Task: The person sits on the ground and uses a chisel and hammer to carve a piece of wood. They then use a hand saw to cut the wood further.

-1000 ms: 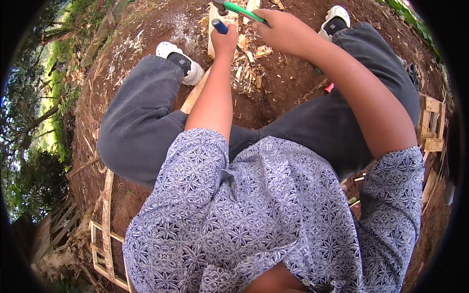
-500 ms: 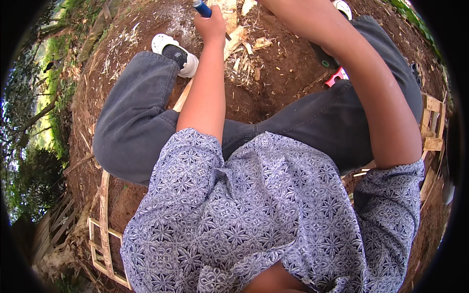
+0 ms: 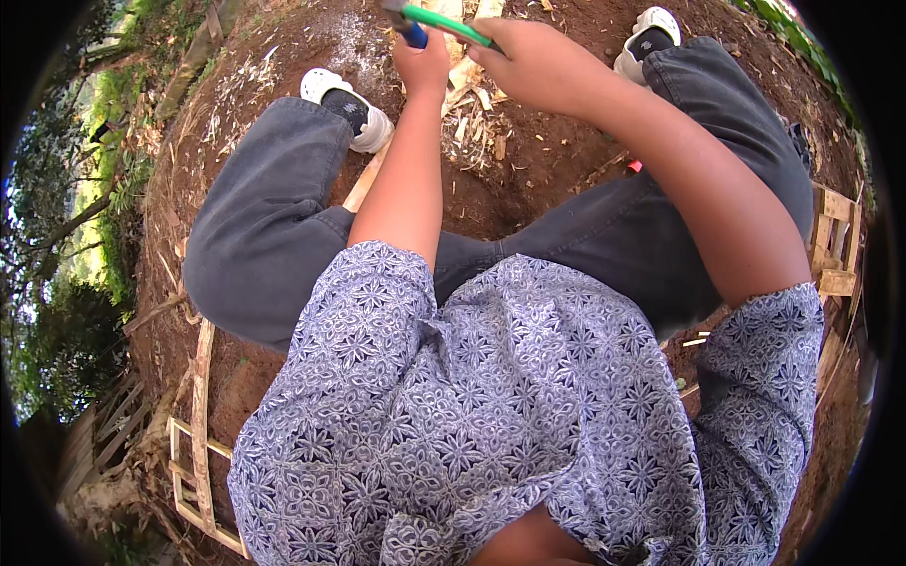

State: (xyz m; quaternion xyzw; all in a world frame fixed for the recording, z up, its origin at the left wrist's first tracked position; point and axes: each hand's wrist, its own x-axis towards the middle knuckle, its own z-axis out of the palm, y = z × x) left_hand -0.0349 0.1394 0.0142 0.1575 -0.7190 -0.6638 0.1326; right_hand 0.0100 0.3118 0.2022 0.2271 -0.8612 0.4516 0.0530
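Near the top edge, my left hand (image 3: 422,66) is wrapped round the blue handle (image 3: 413,34) of a chisel-like tool, whose lower end is hidden behind the hand. My right hand (image 3: 538,64) grips a hammer by its green handle (image 3: 451,25). The hammer's metal head (image 3: 394,8), partly cut off by the frame, is at the top of the blue handle; whether they touch I cannot tell. Pale split wood (image 3: 489,8) lies just beyond my hands. Wood chips (image 3: 469,106) are scattered on the soil below them.
I sit with knees bent, a white clog (image 3: 376,127) on either side of the work. A wooden strip (image 3: 364,187) lies beneath my left forearm. Wooden frames stand low at left (image 3: 201,429) and right (image 3: 832,236). A red object (image 3: 635,166) peeks out by my right thigh.
My right hand has swung in leftward and down from the top edge, bringing the hammer head to the blue handle. My left hand keeps its grip, shifted slightly right and down.
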